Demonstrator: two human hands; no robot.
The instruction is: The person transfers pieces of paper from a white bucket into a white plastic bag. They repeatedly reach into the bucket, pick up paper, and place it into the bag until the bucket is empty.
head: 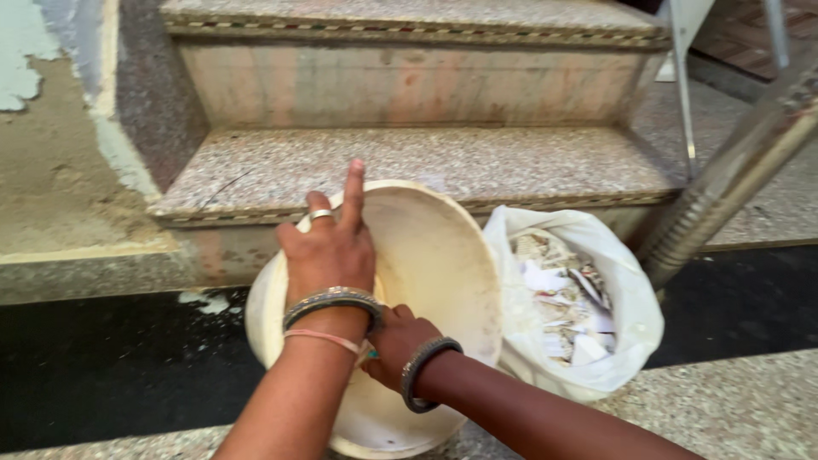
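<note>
Two hands on tilted cream bucket (434, 255), left hand (328, 247) on rim, right hand (396, 341) below

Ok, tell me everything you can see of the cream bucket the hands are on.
The bucket is a round, cream-coloured tub, plastic by the look of it, tilted so its open mouth faces the camera. Its inside looks scuffed and stained and shows no contents. It sits on the floor before the speckled stone steps, its right side pressed against a white bag of paper scraps. The left hand grips its upper rim, index finger raised; the right hand rests inside, near the lower wall.
</note>
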